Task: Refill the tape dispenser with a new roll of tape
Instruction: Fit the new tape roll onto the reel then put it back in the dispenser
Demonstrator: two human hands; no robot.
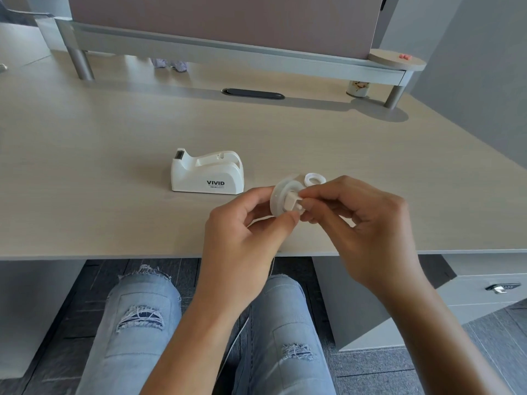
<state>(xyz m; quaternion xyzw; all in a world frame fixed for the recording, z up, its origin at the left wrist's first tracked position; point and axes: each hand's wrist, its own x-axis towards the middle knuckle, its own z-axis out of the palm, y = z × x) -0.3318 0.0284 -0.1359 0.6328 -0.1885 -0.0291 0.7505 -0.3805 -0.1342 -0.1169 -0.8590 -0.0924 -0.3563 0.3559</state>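
A white tape dispenser [207, 172] marked VIVID stands on the wooden desk [114, 138], its roll bay empty. Just right of it, my left hand [242, 232] holds a white spool hub [283, 196] by its round flange, above the desk's front part. My right hand [359, 223] pinches the hub's protruding axle end with fingertips. A small white tape ring [315, 179] lies flat on the desk behind my right fingers, partly hidden by them.
A grey monitor riser [228, 49] spans the back of the desk, with a small patterned cup [358, 88] under its right end. A black cable grommet [253, 93] sits mid-desk. A drawer unit [470, 286] stands at right, below the desk.
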